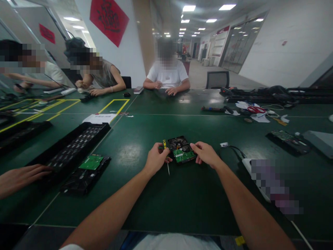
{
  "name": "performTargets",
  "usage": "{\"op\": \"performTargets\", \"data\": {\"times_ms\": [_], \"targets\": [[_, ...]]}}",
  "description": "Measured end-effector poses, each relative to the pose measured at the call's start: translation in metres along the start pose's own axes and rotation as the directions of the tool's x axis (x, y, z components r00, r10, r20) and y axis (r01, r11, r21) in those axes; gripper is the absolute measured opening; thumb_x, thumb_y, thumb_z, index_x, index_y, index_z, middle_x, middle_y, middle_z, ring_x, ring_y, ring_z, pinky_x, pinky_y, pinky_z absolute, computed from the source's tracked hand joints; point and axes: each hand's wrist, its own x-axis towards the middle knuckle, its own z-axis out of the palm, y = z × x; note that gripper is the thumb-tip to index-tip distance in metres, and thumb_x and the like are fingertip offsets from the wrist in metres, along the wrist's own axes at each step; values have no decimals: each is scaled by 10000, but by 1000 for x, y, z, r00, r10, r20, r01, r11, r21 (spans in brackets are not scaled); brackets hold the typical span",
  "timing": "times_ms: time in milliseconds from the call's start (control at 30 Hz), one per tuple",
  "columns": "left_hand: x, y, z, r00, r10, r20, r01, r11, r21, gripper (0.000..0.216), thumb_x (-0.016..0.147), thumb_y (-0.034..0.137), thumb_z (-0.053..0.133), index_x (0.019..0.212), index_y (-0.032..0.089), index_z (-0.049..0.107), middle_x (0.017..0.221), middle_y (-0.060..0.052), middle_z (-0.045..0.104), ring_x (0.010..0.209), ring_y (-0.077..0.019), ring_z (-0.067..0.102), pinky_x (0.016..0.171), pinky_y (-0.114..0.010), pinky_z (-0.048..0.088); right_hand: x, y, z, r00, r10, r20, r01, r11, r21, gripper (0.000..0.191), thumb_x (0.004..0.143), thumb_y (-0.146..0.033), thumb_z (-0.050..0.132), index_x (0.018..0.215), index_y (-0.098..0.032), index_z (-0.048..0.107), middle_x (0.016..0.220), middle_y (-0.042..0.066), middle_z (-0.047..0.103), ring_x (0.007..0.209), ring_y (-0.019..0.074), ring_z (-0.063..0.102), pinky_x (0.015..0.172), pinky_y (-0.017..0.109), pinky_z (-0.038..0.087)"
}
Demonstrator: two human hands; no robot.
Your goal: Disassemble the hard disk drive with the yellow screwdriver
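In front of me, a hard drive [182,151] shows its green circuit board toward me and its black casing on the far side. My left hand [156,158] is closed around a screwdriver [164,143] with a yellow and black handle, its thin shaft pointing down toward me. The fingers of that hand also sit at the drive's left edge; whether they grip it I cannot tell. On the opposite edge, my right hand [204,153] pinches the drive between thumb and fingers.
Left lies another hard drive [88,173], beside a long black tray [75,142] that another person's hand [26,177] touches. A drive [288,142] lies right, past a blurred-out phone-like object [270,184] with a cable. Scraps [256,111] lie farther back. Several people sit across the green table [145,121].
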Motion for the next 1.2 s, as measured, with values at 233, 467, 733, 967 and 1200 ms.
{"op": "performTargets", "data": {"times_ms": [233, 467, 733, 967, 1200], "targets": [[0, 1, 0, 999, -16, 30, 17, 999, -37, 415, 893, 412, 696, 1154, 169, 484, 981, -126, 752, 633, -206, 763, 500, -247, 565, 9, 6, -5, 990, -69, -119, 61, 996, -71, 408, 939, -609, 627, 905, -207, 689, 709, 38, 729, 573, 180, 692, 569, 301, 541], [1, 1, 2, 1000, -12, 21, 14, 995, -102, 439, 869, 432, 723, 1146, 175, 499, 978, -111, 750, 648, -183, 752, 523, -247, 563, 8, 8, 4, 969, -161, -187, 144, 984, -102, 271, 879, -455, 720, 1025, -227, 720, 959, 49, 747, 654, 151, 658, 612, 295, 515], [6, 7, -5, 973, 192, -125, -212, 961, -176, 392, 862, 443, 710, 1139, 201, 574, 919, -11, 617, 750, -135, 674, 635, -274, 598, 5, 6, 22, 943, -264, -203, 197, 933, -300, 611, 835, -575, 760, 1312, -214, 634, 1236, 154, 654, 993, 281, 679, 861, 420, 531], [12, 30, -5, 859, 475, -190, -473, 879, 59, 641, 941, 360, 616, 1523, 301, 354, 974, -15, 648, 865, -132, 685, 861, -323, 584, 3, 3, 29, 945, -284, -163, 184, 872, -454, 591, 879, -563, 710, 1352, -222, 617, 1287, 150, 606, 1111, 315, 636, 921, 424, 497], [33, 82, 9, 796, 602, -61, -598, 798, 72, 556, 916, 284, 632, 1435, 285, 434, 1032, -32, 644, 839, -132, 679, 735, -275, 591, 7, 3, 31, 938, -304, -167, 201, 869, -452, 589, 893, -519, 707, 1367, -180, 618, 1302, 161, 604, 1125, 312, 626, 964, 429, 482]]}}
